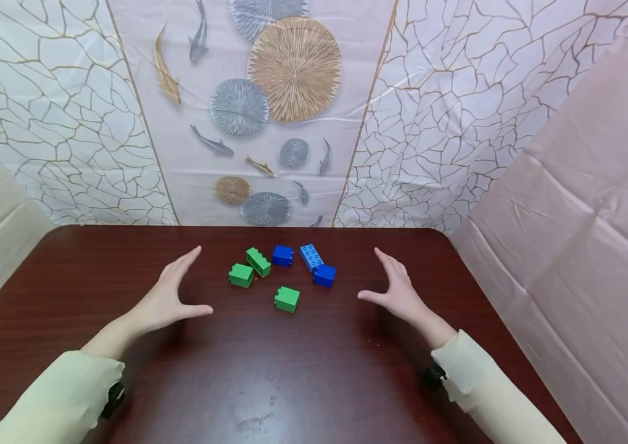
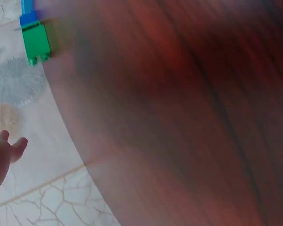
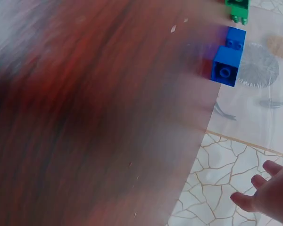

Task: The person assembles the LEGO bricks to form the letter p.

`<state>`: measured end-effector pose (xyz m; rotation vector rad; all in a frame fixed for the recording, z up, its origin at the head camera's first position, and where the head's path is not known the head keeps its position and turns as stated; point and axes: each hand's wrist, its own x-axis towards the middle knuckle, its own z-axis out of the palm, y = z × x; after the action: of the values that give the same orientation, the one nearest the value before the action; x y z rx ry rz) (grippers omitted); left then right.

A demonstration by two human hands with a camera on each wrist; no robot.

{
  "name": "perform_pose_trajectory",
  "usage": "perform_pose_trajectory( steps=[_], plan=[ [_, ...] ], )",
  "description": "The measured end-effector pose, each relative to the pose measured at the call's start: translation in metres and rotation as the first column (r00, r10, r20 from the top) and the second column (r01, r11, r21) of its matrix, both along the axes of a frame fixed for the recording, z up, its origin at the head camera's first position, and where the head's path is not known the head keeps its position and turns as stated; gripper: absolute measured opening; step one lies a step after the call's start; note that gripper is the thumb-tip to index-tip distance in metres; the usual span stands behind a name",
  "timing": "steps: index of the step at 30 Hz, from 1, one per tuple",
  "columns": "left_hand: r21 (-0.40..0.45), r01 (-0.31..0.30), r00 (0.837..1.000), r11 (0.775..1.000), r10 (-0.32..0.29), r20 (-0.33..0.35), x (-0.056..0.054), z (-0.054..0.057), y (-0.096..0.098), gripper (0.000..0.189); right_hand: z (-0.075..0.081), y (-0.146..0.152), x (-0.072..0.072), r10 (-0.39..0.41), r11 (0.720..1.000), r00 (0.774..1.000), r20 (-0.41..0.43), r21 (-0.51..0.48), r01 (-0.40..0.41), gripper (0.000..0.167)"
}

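Note:
A loose group of toy building bricks lies toward the far side of the table. Three are green: one (image 1: 240, 275) at the left, a longer one (image 1: 258, 262) tipped on its side beside it, and another (image 1: 287, 299) nearer the front. Two dark blue bricks (image 1: 283, 255) and a lighter blue one (image 1: 311, 257), studs up, lie to the right; the lighter one appears to touch the front dark blue brick (image 1: 324, 275). My left hand (image 1: 163, 301) is left of the group, thumb and fingers spread, holding nothing. On the right, my right hand (image 1: 400, 294) mirrors it, also holding nothing.
The dark brown wooden table (image 1: 292, 376) has rounded far corners. Behind it hangs a patterned cloth (image 1: 430, 92) with fish and discs, and plain cloth (image 1: 586, 203) stands along the right side. Dark bands (image 1: 113, 399) show at both sleeve cuffs.

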<state>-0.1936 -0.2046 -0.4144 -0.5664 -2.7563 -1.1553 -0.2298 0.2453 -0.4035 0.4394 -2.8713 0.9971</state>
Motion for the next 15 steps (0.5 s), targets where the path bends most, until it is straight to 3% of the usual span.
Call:
perform_pose_trajectory(
  steps=[7,11,15],
  plan=[
    [0.183,0.087,0.996,0.979,-0.087,-0.011,-0.010,0.006,0.027,0.089,0.005,-0.013,-0.014,-0.038,0.960,0.994,0.098,-0.274,0.064,0.081],
    [0.207,0.130,0.990,0.970,-0.139,0.028,-0.015,0.007,0.045,0.082,0.004,-0.024,-0.020,-0.044,0.943,0.988,0.149,-0.319,0.090,0.077],
    [0.199,0.144,0.982,0.969,-0.164,0.092,-0.019,0.006,0.062,0.082,0.001,-0.035,-0.026,-0.058,0.947,0.980,0.191,-0.300,0.114,0.075]
  ],
)
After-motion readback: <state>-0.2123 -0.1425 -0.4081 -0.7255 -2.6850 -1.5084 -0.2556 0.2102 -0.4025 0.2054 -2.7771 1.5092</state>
